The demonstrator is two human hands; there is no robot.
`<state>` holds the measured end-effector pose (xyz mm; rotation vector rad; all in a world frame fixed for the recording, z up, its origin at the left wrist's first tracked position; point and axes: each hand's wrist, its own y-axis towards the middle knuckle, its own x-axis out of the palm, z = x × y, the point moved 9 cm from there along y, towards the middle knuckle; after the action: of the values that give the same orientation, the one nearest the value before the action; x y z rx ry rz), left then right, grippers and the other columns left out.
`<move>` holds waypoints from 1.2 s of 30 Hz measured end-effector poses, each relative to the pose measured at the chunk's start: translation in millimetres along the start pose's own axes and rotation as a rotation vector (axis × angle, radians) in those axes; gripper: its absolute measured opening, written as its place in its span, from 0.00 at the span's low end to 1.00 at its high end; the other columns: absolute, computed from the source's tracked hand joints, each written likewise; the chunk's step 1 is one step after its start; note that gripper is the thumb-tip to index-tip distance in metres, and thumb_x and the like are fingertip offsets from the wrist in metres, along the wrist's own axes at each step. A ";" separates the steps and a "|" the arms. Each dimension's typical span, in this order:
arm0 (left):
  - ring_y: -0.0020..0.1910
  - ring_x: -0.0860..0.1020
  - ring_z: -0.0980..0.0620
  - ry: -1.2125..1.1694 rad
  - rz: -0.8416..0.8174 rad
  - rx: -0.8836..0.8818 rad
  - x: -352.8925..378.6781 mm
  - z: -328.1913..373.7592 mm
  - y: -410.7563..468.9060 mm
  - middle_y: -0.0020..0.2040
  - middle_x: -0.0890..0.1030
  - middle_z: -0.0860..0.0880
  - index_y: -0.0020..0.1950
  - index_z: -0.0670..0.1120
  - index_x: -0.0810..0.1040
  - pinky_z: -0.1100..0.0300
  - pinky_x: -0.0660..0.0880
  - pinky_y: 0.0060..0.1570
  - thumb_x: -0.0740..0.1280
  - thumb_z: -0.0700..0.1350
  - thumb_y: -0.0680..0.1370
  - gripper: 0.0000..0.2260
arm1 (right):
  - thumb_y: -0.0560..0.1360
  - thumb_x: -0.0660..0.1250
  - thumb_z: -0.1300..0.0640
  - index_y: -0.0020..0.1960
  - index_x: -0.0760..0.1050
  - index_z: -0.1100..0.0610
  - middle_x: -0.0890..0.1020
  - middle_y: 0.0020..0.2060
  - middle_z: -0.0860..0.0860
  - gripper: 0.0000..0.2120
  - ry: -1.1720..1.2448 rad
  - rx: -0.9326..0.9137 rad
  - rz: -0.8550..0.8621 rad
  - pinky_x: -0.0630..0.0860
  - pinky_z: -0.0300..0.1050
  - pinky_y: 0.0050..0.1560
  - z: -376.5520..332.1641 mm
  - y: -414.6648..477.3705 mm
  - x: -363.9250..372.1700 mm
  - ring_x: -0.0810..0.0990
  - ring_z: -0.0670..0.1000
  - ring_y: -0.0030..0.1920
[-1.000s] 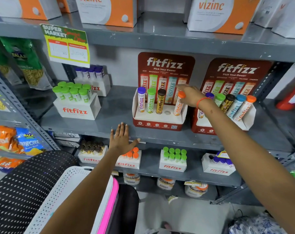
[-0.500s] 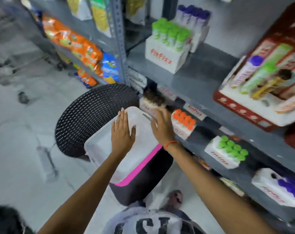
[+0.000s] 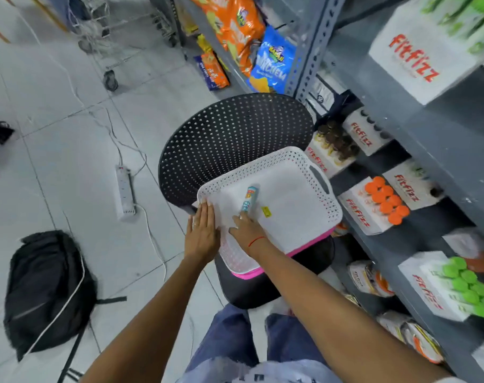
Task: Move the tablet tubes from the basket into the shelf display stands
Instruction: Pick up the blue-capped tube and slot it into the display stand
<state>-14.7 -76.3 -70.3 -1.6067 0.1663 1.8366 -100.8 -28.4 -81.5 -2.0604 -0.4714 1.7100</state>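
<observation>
Inside basket (image 3: 304, 167), tube (image 3: 249, 199) lengthwise shelfward

From the shelf stands down to the basket

A second ago the right hand (image 3: 246, 230) was up at the orange-capped tube in the red display stand and the left hand (image 3: 202, 233) lay flat on the shelf edge; half a second ago both were coming down over the white basket (image 3: 304, 161). Now the left hand rests flat on the basket's near-left rim, and the right hand reaches inside, its fingertips (image 3: 242, 217) touching the lower end of a blue tube (image 3: 249, 199) lying on the basket floor. The view has swung from the stands to the floor, chair and basket.
</observation>
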 end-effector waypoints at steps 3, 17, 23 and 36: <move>0.76 0.43 0.47 0.041 -0.013 -0.007 7.6 -0.8 -0.5 0.78 0.42 0.44 0.76 0.42 0.41 0.48 0.43 0.73 0.50 0.49 0.81 0.28 | 0.78 0.61 0.62 0.61 0.75 0.60 0.73 0.64 0.61 0.13 -0.071 -0.019 -0.027 0.72 0.57 0.65 -2.7 1.2 6.6 0.62 0.62 0.72; 0.76 0.45 0.47 0.070 0.081 0.040 -20.3 54.9 15.8 0.78 0.49 0.44 0.76 0.40 0.47 0.47 0.39 0.72 0.52 0.48 0.81 0.27 | 0.62 0.78 0.62 0.56 0.77 0.64 0.85 0.47 0.59 0.24 0.322 0.053 0.605 0.84 0.47 0.39 58.1 -83.0 -95.3 0.84 0.57 0.47; 0.75 0.55 0.47 -0.019 0.282 0.311 -83.1 183.3 38.4 0.76 0.58 0.44 0.75 0.40 0.55 0.46 0.50 0.72 0.56 0.46 0.80 0.25 | 0.66 0.70 0.68 0.57 0.75 0.63 0.77 0.54 0.60 0.20 0.780 0.347 0.948 0.80 0.52 0.55 152.2 -205.5 -148.1 0.78 0.57 0.53; 0.71 0.65 0.41 -0.087 0.263 0.910 -130.6 487.1 -13.8 0.72 0.66 0.38 0.71 0.35 0.65 0.40 0.60 0.68 0.54 0.53 0.76 0.29 | 0.63 0.66 0.61 0.49 0.77 0.63 0.79 0.47 0.63 0.15 0.489 0.849 1.347 0.66 0.35 0.48 290.1 -517.6 -221.8 0.75 0.53 0.49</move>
<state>-409.8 130.7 165.4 -0.8808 1.0451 1.6265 -423.5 330.6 328.6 -1.9462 1.8047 1.3157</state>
